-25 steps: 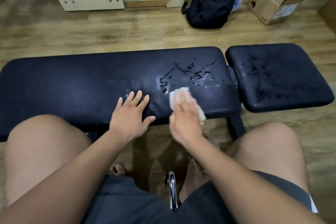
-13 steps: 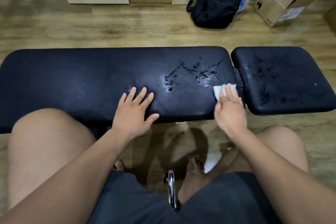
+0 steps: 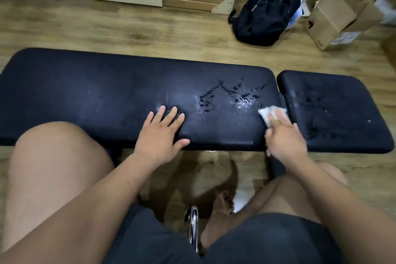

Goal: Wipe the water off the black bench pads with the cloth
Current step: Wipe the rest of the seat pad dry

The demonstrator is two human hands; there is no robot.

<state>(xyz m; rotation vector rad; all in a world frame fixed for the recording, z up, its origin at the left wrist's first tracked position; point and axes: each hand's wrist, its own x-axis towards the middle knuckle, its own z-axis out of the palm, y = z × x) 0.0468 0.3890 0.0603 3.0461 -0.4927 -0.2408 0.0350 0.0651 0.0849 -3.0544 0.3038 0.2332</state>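
I see the right hand (image 3: 286, 141) pressing the white cloth (image 3: 271, 113) on the long bench pad (image 3: 96, 96), at its right end beside the gap; fingers look closed on it, though blurred. Left hand (image 3: 159, 135) flat, fingers spread, empty. Water droplets (image 3: 233, 97) near the cloth; more on the short pad (image 3: 334, 111).

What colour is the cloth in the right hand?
White, seen in the head view: the cloth under the right hand.

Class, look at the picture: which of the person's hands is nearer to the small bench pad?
Right. The right hand, pressing the cloth, sits at the gap beside the small bench pad. The left hand lies flat mid-way along the long pad.
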